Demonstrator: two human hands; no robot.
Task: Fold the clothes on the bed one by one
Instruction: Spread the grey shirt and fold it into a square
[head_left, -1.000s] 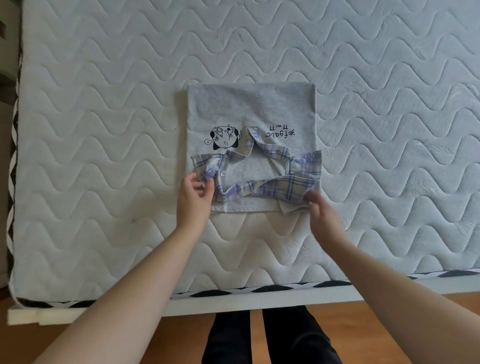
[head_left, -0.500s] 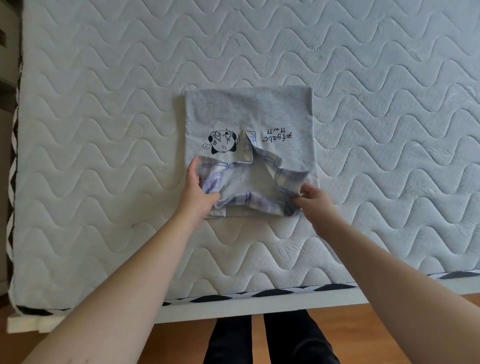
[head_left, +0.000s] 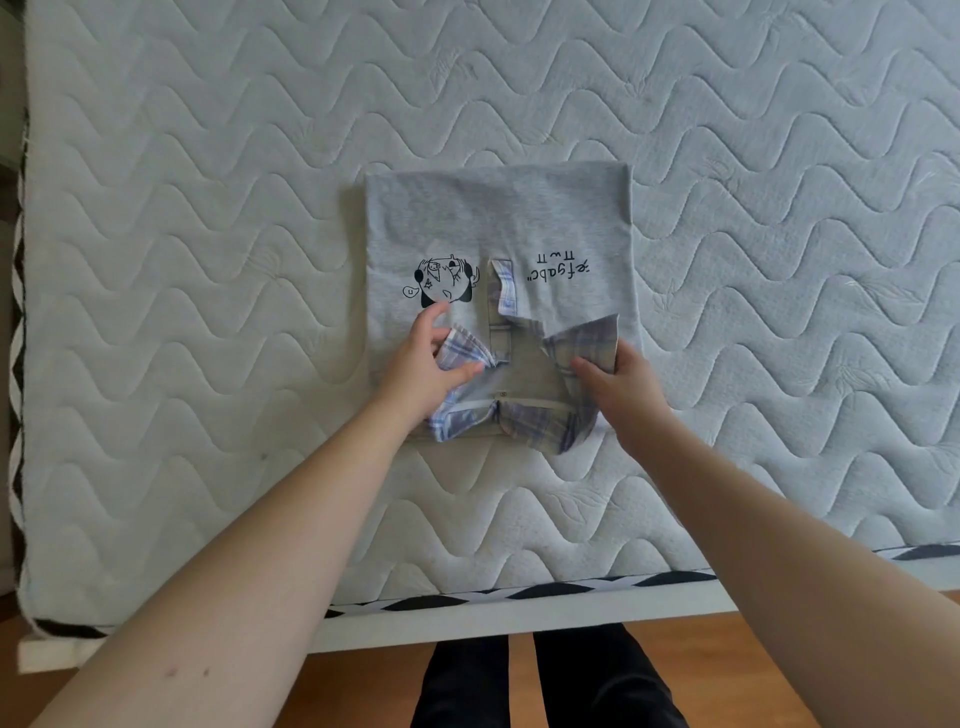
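1. Head view looks straight down on a grey shirt (head_left: 498, 218) folded into a neat rectangle, lying near the middle of the mattress (head_left: 208, 260), a little toward the near edge
2. Left hand (head_left: 428, 371) pinches the left flap of the plaid collar (head_left: 465, 351), thumb on one side and fingers curled on the other
3. Right hand (head_left: 623, 382) grasps the right flap of that collar, fingers wrapped over the checked cloth
4. Both hands sit at the near end of the shirt, and the collar's lower edge bunches over the shirt's near hem
5. Wide open quilt runs on every side of the shirt: far beyond it, left and right alike, with a narrower strip toward the person
6. Mattress near edge shows a black-and-white zigzag trim (head_left: 519, 590), with a white bed frame (head_left: 467, 629) just below it
7. Wooden floor (head_left: 779, 670) lies beyond the frame, and dark trouser legs (head_left: 545, 686) stand close to the bed
8. Shirt is soft heather-grey knit, flat, with square far corners
9. Black cartoon print (head_left: 444, 283) sits left of the placket, black lettering (head_left: 558, 265) right of it, both upside down from here
10. Collar is a thin woven check in pale blue, lilac and cream
11. Mattress cover is white, padded, stitched in repeating wavy lines
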